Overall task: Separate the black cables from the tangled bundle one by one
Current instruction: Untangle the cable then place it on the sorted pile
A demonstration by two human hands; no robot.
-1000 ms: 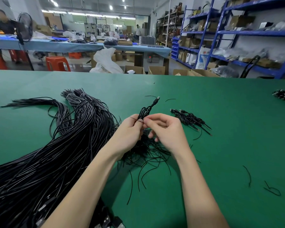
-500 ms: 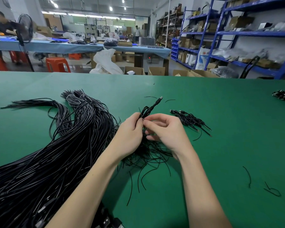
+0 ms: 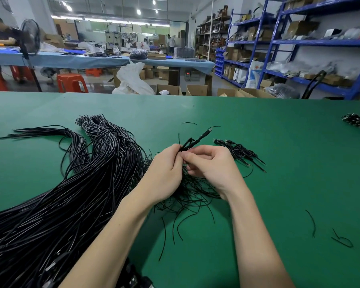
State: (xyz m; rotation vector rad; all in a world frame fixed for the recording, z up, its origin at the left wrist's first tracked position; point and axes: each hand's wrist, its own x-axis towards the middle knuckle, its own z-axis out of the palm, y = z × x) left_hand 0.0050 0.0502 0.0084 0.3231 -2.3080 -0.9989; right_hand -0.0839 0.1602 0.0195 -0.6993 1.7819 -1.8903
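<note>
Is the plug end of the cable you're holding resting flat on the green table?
No. The plug end sticks up and away above the left hand and right hand, raised off the green table.

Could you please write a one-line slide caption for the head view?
Both hands, left and right, pinch a small cable bunch above the green table, beside the large black bundle.

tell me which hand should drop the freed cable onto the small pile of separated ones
Probably the right hand: the separated pile lies just beyond it on the right, while the left hand sits beside the big bundle. Both pinch the held cable.
</note>
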